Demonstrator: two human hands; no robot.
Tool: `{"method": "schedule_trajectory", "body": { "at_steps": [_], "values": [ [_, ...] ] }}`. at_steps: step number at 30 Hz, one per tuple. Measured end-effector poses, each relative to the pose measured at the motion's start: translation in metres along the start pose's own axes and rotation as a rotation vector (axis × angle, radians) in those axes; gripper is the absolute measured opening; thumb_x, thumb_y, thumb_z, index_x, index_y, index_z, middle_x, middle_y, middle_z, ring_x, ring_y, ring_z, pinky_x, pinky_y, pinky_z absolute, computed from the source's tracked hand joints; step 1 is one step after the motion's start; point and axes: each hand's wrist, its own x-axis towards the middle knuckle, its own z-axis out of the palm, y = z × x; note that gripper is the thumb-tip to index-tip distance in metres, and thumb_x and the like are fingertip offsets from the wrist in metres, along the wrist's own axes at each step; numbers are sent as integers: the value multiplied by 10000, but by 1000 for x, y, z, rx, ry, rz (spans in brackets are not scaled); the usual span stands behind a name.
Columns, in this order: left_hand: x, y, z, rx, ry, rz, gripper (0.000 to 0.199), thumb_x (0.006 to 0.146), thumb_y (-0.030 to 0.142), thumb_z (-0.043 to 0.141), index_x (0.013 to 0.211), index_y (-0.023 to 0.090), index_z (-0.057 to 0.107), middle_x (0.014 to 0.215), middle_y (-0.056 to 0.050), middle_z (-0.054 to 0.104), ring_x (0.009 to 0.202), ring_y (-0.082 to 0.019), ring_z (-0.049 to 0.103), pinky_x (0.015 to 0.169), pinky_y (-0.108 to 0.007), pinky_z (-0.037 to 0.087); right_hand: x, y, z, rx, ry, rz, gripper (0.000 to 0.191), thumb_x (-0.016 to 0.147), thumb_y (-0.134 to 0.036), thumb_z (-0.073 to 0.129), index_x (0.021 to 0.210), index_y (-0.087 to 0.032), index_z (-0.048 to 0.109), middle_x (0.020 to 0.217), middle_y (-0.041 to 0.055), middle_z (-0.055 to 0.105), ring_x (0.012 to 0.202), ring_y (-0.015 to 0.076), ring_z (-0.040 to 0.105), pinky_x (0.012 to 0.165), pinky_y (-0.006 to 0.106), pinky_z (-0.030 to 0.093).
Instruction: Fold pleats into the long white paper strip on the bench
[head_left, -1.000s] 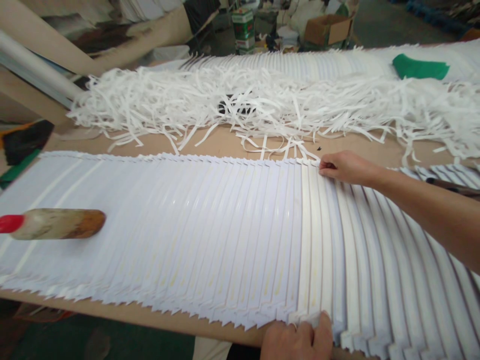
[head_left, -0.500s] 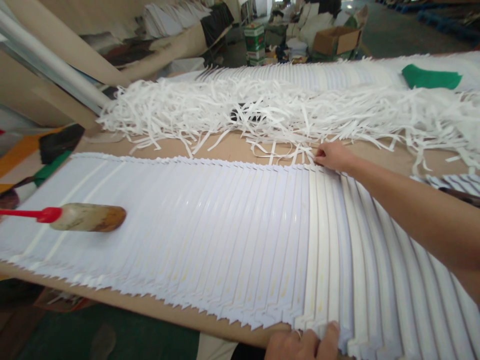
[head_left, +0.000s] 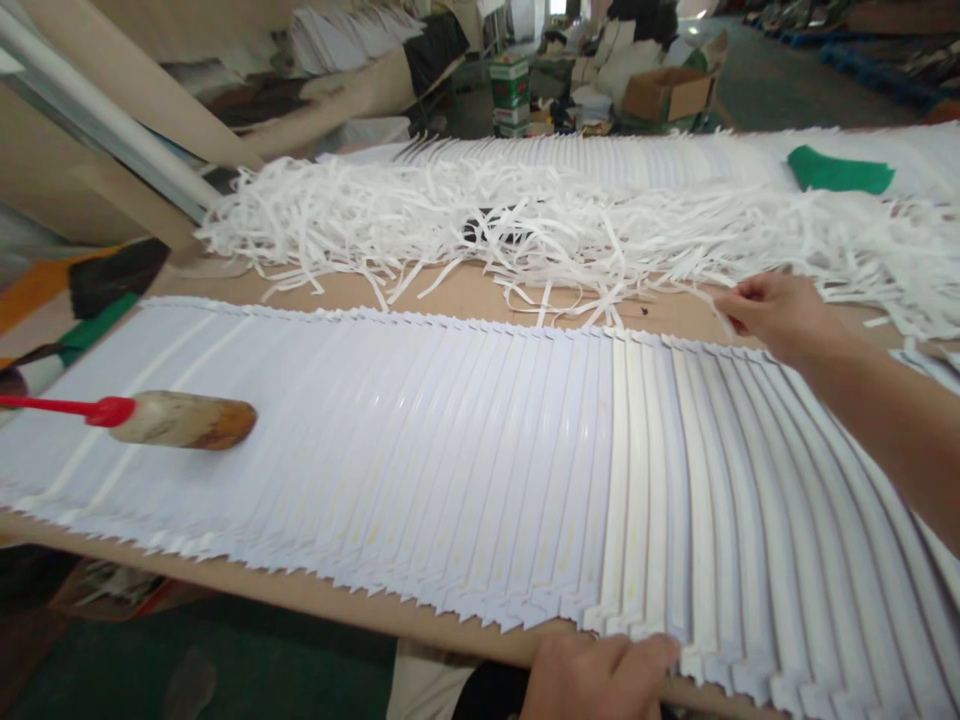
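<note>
Brown tabletop [head_left: 457, 295], red-capped bottle [head_left: 176, 420], perhaps amber liquid [head_left: 236, 422] inside; right grip [head_left: 733, 308] tight on strip [head_left: 703, 293], left grip [head_left: 600, 680] unclear.

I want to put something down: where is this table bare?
A narrow band of brown tabletop lies bare between the tangled white strips and the overlapping white sheets, left of the right hand, though stray strips cross parts. Only a thin margin shows along the near edge, left of the left hand. Beyond, strips and sheets crowd the far side.

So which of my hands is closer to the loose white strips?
Your right hand, by the far edge of the overlapping sheets; your left hand is at their near edge.
</note>
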Motion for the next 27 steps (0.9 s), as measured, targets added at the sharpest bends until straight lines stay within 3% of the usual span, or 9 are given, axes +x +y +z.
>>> {"method": "schedule_trajectory", "body": {
  "at_steps": [4, 6, 10, 12, 14, 18, 22, 25, 27],
  "values": [
    [29, 7, -10, -425, -39, -294, 262, 962, 170, 506, 1087, 199, 734, 760, -18, 747, 558, -130, 615, 533, -250, 422, -94, 27, -9, 734, -1, 3, 386, 774, -263, 849, 1122, -224, 686, 620, -41, 620, 564, 122, 536, 527, 241, 379],
    [48, 17, -10, -566, -51, -429, 248, 982, 230, 543, 1127, 185, 740, 873, -46, 756, 611, -126, 611, 575, -251, 454, -153, 37, -7, 955, 27, 120, 397, 705, -322, 923, 1056, -236, 759, 688, -19, 672, 597, 119, 580, 541, 225, 461],
    [74, 42, 9, -751, -129, -500, 382, 970, 317, 635, 1327, 182, 655, 1207, -95, 746, 687, -116, 643, 662, -266, 524, -264, 46, 7, 1009, 84, 512, 383, 609, -434, 963, 943, -308, 825, 909, 34, 790, 828, 211, 748, 725, 304, 655],
    [77, 51, 21, -788, -215, -520, 407, 966, 330, 656, 1346, 188, 633, 1179, -82, 751, 678, -117, 658, 647, -257, 527, -304, 47, 17, 988, 65, 604, 395, 669, -495, 926, 1022, -352, 821, 1080, 44, 812, 1035, 282, 772, 859, 382, 686],
    [75, 55, 29, -836, -315, -561, 306, 1004, 346, 610, 1253, 177, 665, 981, -45, 754, 618, -115, 646, 601, -238, 511, -332, 50, 26, 921, 44, 586, 413, 773, -554, 849, 1140, -370, 799, 1260, 59, 785, 1211, 345, 733, 964, 477, 674],
    [63, 53, 29, -864, -413, -591, 333, 1085, 355, 438, 944, 177, 682, 671, 16, 654, 550, -113, 599, 589, -216, 502, -356, 62, 25, 621, -11, 247, 353, 965, -565, 636, 1271, -437, 759, 1403, 72, 692, 1344, 408, 645, 1069, 643, 593],
    [51, 48, 20, -514, -465, -435, 314, 1035, 346, 530, 832, 194, 714, 700, -20, 708, 692, -179, 678, 674, -261, 522, -352, 69, 3, 245, 29, -252, 480, 988, -406, 643, 1431, -594, 644, 1256, 95, 665, 1262, 406, 644, 1057, 685, 536],
    [41, 48, 15, -308, -490, -308, 216, 974, 285, 587, 872, 184, 748, 886, -86, 788, 821, -243, 726, 734, -314, 544, -341, 62, -4, 206, -245, -631, 605, 1016, -274, 604, 1560, -529, 535, 1319, 80, 704, 1236, 331, 688, 1016, 535, 594],
    [33, 47, 11, -284, -477, -288, 154, 937, 228, 614, 901, 178, 755, 951, -93, 799, 848, -240, 727, 764, -316, 546, -331, 56, -4, 199, -464, -741, 561, 1056, -260, 543, 1595, -411, 506, 1344, 87, 733, 1182, 278, 729, 955, 426, 618]
  ]
}}
